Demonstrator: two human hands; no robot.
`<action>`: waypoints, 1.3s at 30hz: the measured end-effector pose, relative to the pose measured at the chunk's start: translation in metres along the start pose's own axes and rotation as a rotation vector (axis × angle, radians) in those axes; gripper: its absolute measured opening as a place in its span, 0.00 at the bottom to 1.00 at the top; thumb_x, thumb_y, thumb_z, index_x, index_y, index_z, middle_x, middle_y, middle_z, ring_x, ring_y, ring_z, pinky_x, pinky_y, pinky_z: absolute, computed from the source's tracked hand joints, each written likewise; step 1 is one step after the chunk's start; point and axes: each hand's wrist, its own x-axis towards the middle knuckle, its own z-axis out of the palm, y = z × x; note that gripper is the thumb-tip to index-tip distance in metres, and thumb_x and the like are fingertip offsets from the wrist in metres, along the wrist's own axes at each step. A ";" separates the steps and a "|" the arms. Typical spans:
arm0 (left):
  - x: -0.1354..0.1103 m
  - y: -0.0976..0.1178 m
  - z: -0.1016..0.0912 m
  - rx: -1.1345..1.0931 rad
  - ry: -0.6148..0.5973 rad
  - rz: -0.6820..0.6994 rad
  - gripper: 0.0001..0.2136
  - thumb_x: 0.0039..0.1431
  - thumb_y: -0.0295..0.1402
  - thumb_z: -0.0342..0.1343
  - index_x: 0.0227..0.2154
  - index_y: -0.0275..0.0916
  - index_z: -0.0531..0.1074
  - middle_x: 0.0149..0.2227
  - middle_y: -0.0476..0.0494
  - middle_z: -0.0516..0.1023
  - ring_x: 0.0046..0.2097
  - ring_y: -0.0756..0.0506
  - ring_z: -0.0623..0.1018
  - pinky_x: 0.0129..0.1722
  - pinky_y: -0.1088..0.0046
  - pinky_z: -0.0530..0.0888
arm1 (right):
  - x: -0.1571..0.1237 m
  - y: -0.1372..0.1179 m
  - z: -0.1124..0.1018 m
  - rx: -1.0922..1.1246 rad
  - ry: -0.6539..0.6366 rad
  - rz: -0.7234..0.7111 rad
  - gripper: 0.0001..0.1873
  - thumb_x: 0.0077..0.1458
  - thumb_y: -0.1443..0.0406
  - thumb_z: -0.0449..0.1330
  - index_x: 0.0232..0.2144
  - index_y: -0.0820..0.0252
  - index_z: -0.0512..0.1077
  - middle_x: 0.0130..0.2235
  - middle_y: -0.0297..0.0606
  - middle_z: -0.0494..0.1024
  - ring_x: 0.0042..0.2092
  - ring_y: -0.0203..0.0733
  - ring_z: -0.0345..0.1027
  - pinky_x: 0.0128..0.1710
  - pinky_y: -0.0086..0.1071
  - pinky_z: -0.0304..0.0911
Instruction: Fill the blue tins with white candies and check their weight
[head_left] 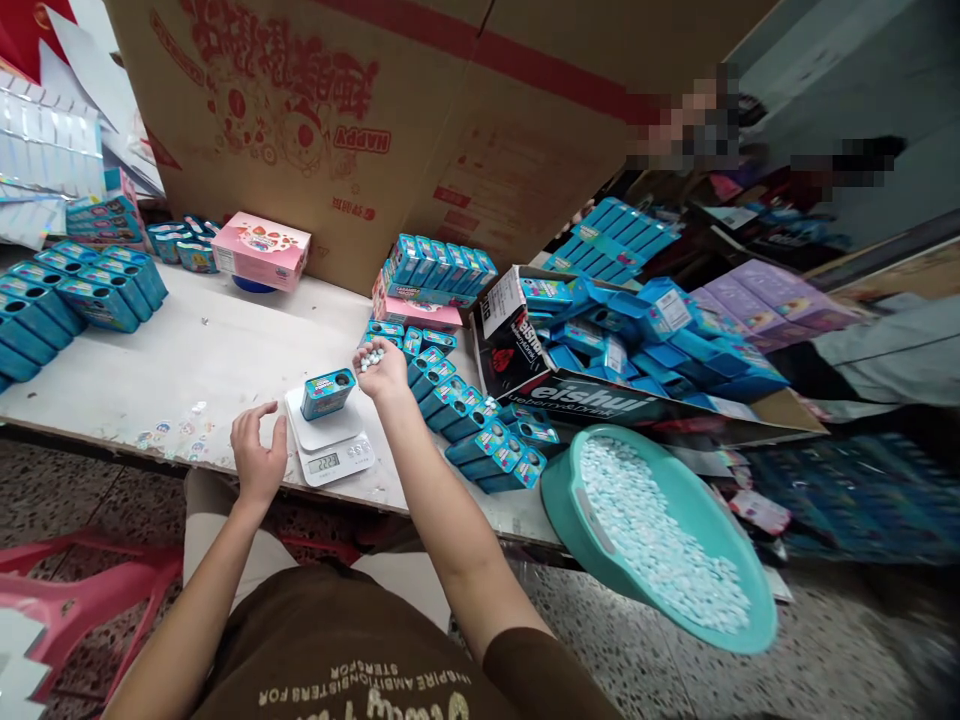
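Note:
Cupped palm up, my right hand [388,378] holds several small pale candies [370,358] just right of a blue tin [327,397]. The tin stands upright on the white digital scale [339,466], its round top hole facing up. The display looks like 222 and a last digit that is hard to read. My left hand [259,458] is beside the scale's left edge, thumb and fingers apart, with nothing in it. Close to my right hand, rows of blue tins [457,405] stand on the white table [225,370].
At the right front, a teal basin [592,540] holds many pale candies. Behind it a black carton [517,350] is heaped with blue tins. A large cardboard box [337,200] rises at the back, a pink box [262,250] before it. More blue tins [112,295] stand left.

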 end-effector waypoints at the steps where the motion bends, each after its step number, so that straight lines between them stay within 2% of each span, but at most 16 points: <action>1: 0.000 0.000 0.000 0.003 -0.001 -0.003 0.11 0.59 0.37 0.50 0.41 0.38 0.69 0.41 0.41 0.75 0.47 0.43 0.71 0.51 0.63 0.66 | 0.001 -0.004 -0.005 0.037 0.009 0.022 0.15 0.56 0.70 0.47 0.18 0.58 0.57 0.14 0.25 0.61 0.16 0.27 0.56 0.18 0.20 0.59; 6: 0.001 -0.001 0.002 0.016 -0.015 -0.009 0.11 0.59 0.38 0.50 0.40 0.38 0.70 0.41 0.41 0.75 0.47 0.43 0.71 0.51 0.63 0.66 | 0.001 -0.015 -0.033 0.128 0.055 0.064 0.14 0.57 0.70 0.46 0.20 0.58 0.58 0.15 0.26 0.62 0.17 0.27 0.57 0.18 0.20 0.60; 10: 0.003 0.001 0.004 0.026 -0.032 0.002 0.11 0.59 0.38 0.50 0.40 0.39 0.70 0.41 0.41 0.75 0.47 0.43 0.71 0.51 0.63 0.66 | 0.000 -0.017 -0.046 0.149 0.059 0.089 0.14 0.57 0.69 0.46 0.20 0.58 0.58 0.15 0.26 0.62 0.17 0.27 0.57 0.18 0.21 0.59; 21: 0.004 0.002 0.003 0.053 -0.054 0.008 0.11 0.60 0.37 0.50 0.40 0.38 0.70 0.41 0.41 0.74 0.47 0.43 0.71 0.51 0.63 0.65 | -0.007 -0.024 -0.056 0.215 0.023 0.116 0.15 0.59 0.68 0.45 0.20 0.58 0.57 0.15 0.26 0.61 0.17 0.27 0.56 0.17 0.20 0.59; 29: 0.003 -0.001 0.004 0.063 -0.057 0.003 0.10 0.60 0.37 0.50 0.40 0.38 0.70 0.41 0.42 0.74 0.47 0.44 0.71 0.51 0.64 0.65 | -0.004 -0.025 -0.065 0.220 0.056 0.082 0.14 0.58 0.70 0.47 0.20 0.59 0.57 0.16 0.26 0.63 0.18 0.27 0.58 0.19 0.21 0.61; 36: 0.007 -0.003 0.003 0.066 -0.044 0.012 0.11 0.60 0.38 0.50 0.40 0.38 0.71 0.41 0.41 0.75 0.48 0.44 0.70 0.51 0.64 0.65 | -0.007 -0.024 -0.079 0.238 0.083 0.081 0.14 0.57 0.71 0.47 0.19 0.59 0.58 0.15 0.27 0.63 0.18 0.28 0.58 0.19 0.21 0.61; 39: 0.013 0.000 0.008 0.060 -0.074 0.028 0.13 0.58 0.40 0.52 0.41 0.38 0.70 0.42 0.41 0.74 0.49 0.43 0.70 0.53 0.62 0.64 | -0.010 -0.020 -0.089 0.242 0.097 0.094 0.14 0.57 0.71 0.47 0.19 0.59 0.58 0.15 0.27 0.64 0.18 0.28 0.59 0.19 0.21 0.61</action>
